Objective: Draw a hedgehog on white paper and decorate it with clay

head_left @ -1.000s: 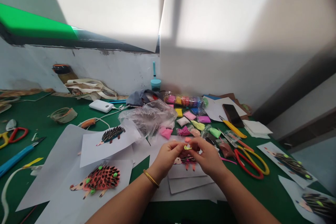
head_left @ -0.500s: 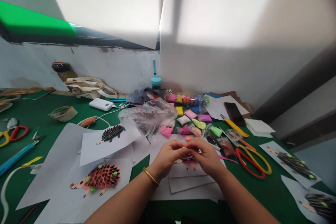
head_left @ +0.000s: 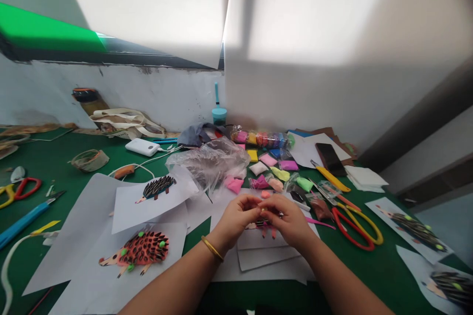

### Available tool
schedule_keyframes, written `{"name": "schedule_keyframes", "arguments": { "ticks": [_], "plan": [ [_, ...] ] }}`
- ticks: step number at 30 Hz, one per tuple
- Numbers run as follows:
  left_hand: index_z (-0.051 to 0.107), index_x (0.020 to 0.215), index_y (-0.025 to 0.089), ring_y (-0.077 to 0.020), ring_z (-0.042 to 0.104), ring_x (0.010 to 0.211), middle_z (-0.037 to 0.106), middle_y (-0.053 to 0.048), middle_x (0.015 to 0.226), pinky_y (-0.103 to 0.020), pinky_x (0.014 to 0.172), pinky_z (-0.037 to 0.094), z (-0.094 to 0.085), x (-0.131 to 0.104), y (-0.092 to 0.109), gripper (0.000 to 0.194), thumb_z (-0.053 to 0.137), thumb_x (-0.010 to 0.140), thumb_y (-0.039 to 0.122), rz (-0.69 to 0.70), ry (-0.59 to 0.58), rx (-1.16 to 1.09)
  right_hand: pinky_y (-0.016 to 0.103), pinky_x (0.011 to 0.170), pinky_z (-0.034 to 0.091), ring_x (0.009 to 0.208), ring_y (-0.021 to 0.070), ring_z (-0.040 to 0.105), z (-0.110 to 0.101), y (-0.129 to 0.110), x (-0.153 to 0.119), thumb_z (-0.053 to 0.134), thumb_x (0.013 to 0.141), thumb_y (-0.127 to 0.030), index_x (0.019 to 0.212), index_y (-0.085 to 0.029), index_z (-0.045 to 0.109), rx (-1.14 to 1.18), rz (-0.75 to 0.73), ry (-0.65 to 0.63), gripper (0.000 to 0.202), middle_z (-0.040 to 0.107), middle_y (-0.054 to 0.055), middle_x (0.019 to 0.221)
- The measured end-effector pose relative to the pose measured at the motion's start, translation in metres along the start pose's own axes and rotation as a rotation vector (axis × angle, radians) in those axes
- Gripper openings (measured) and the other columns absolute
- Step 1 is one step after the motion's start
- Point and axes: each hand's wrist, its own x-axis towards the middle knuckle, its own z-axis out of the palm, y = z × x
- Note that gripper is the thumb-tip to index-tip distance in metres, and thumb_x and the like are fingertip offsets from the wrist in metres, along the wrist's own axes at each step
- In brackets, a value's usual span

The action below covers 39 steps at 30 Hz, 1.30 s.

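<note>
My left hand (head_left: 238,219), with a yellow bangle (head_left: 212,249) at its wrist, meets my right hand (head_left: 289,220) at the fingertips. The fingers of both are closed on a tiny pale piece (head_left: 263,209), mostly hidden between them. Just beneath lies a hedgehog picture (head_left: 269,230) with dark spines and pink-red legs, partly covered by my hands, on stacked white paper (head_left: 266,258). Beyond my fingers is a small orange-pink lump (head_left: 265,194), near packets of coloured clay (head_left: 281,173).
A red hedgehog picture (head_left: 144,251) and a dark one (head_left: 157,188) lie left. Scissors (head_left: 356,226), a yellow cutter (head_left: 332,178) and a phone (head_left: 330,159) are right. A blue cutter (head_left: 27,219) lies far left; a plastic bag (head_left: 210,160) sits behind.
My fingertips have shifted slightly around the small piece. Both arms stay in nearly the same place, and the things on the table have not moved.
</note>
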Motion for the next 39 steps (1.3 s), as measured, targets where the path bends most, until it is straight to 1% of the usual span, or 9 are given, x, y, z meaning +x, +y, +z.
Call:
{"name": "schedule_keyframes", "arguments": {
  "ticks": [5,8,12,17,21,28,33,36,39],
  "plan": [
    [0.069,0.098,0.015,-0.0124,0.064,0.071,0.069,-0.006,0.088,-0.023,0.067,0.048,-0.004,0.002,-0.008,0.034,0.081,0.072,0.032,-0.023,0.008,-0.105,0.029,0.058,0.045,0.063,0.0161,0.054,0.000,-0.003,0.000,0.064,0.085,-0.036,0.073,-0.022,0.059,-0.039,0.032,0.138,0.019,0.059,0.000,0.070],
    [0.068,0.090,0.013,-0.0110,0.060,0.064,0.067,-0.004,0.079,-0.023,0.063,0.047,-0.006,0.002,-0.009,0.030,0.080,0.073,0.034,-0.033,-0.052,-0.054,0.029,0.060,0.044,0.066,0.0163,0.054,0.002,-0.003,-0.002,0.066,0.085,-0.039,0.069,-0.021,0.059,-0.056,-0.028,0.114,0.025,0.059,0.000,0.069],
    [0.067,0.087,0.013,-0.0139,0.062,0.064,0.067,-0.005,0.078,-0.025,0.061,0.046,-0.005,0.002,-0.005,0.032,0.080,0.073,0.038,-0.060,-0.102,-0.058,0.030,0.066,0.046,0.072,0.0179,0.057,0.003,0.001,-0.003,0.064,0.086,-0.046,0.090,-0.023,0.068,-0.054,-0.100,0.066,0.024,0.063,0.002,0.078],
    [0.064,0.079,0.014,-0.0092,0.052,0.057,0.060,0.000,0.066,-0.021,0.056,0.038,-0.005,0.003,-0.004,0.036,0.079,0.071,0.045,-0.063,0.013,-0.048,0.035,0.079,0.049,0.088,0.0217,0.061,0.000,0.003,-0.003,0.056,0.093,-0.040,0.112,-0.026,0.065,-0.052,-0.118,0.069,0.026,0.065,0.005,0.089],
    [0.060,0.072,0.014,-0.0080,0.044,0.053,0.052,0.003,0.058,-0.021,0.053,0.031,-0.006,0.003,-0.007,0.040,0.075,0.074,0.051,-0.016,-0.013,0.023,0.033,0.075,0.048,0.086,0.0207,0.059,0.003,0.000,-0.003,0.057,0.092,-0.037,0.093,-0.025,0.068,-0.045,-0.098,0.033,0.017,0.064,0.004,0.087],
    [0.066,0.072,0.012,-0.0086,0.047,0.055,0.060,-0.002,0.062,-0.021,0.054,0.032,-0.004,0.000,-0.006,0.041,0.070,0.079,0.052,-0.044,-0.091,0.146,0.031,0.067,0.044,0.076,0.0195,0.056,0.006,-0.004,-0.003,0.061,0.088,-0.049,0.073,-0.022,0.065,-0.050,-0.130,0.071,0.030,0.060,0.003,0.074],
    [0.070,0.084,0.013,-0.0123,0.057,0.059,0.066,-0.004,0.070,-0.023,0.056,0.039,-0.004,0.001,-0.005,0.033,0.076,0.076,0.044,-0.047,-0.066,-0.002,0.033,0.071,0.046,0.080,0.0215,0.058,0.003,-0.001,-0.003,0.054,0.088,-0.059,0.091,-0.023,0.067,-0.079,-0.144,0.081,0.039,0.063,0.004,0.080],
    [0.070,0.098,0.017,-0.0156,0.064,0.071,0.070,-0.005,0.087,-0.026,0.065,0.045,-0.006,0.003,-0.007,0.038,0.085,0.067,0.032,-0.010,-0.033,-0.119,0.037,0.083,0.047,0.093,0.0236,0.059,-0.008,0.009,0.005,0.046,0.095,-0.049,0.105,-0.022,0.064,-0.201,-0.118,0.195,0.034,0.066,0.007,0.097],
    [0.071,0.090,0.015,-0.0106,0.058,0.064,0.066,-0.001,0.075,-0.022,0.062,0.042,-0.009,0.005,-0.008,0.035,0.087,0.064,0.032,-0.002,0.024,-0.150,0.038,0.092,0.044,0.105,0.0248,0.057,-0.026,0.027,0.021,0.048,0.095,-0.038,0.113,-0.021,0.063,-0.434,-0.020,0.265,0.029,0.064,0.009,0.111]
  ]
}}
